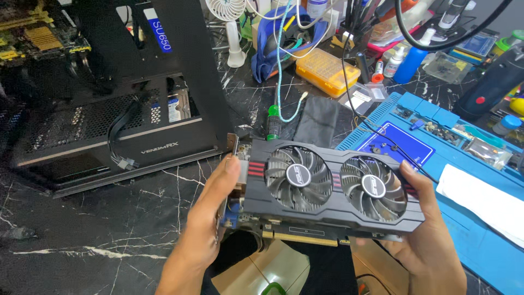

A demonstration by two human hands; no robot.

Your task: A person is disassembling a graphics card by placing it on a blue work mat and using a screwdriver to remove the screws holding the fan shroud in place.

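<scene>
1. Dual-fan graphics card (327, 188) held in mid-air above the near edge of the black marble-pattern table (109, 229), fan side up, tilted slightly down to the right, gold edge connector along the near side.
2. Left hand (210, 216) grasping the card's left end at the metal bracket, thumb laid over the top corner of the shroud, fingers underneath.
3. Right hand (428, 240) grasping the card's right end, thumb up along the right edge of the shroud, palm and fingers below.
4. Open black computer case (125, 98) lying far left on the table, loose cable inside.
5. Blue work mat (475, 218) to the right, partly under the card's right end; small screws visible in its far trays; white sheet (480, 199) lying on it.
6. Green-handled screwdriver (273, 123) just beyond the card, beside a black pouch (322, 120).
7. Yellow parts box (327, 71) farther back, near a small white fan (232, 27) and tangled cables.
</scene>
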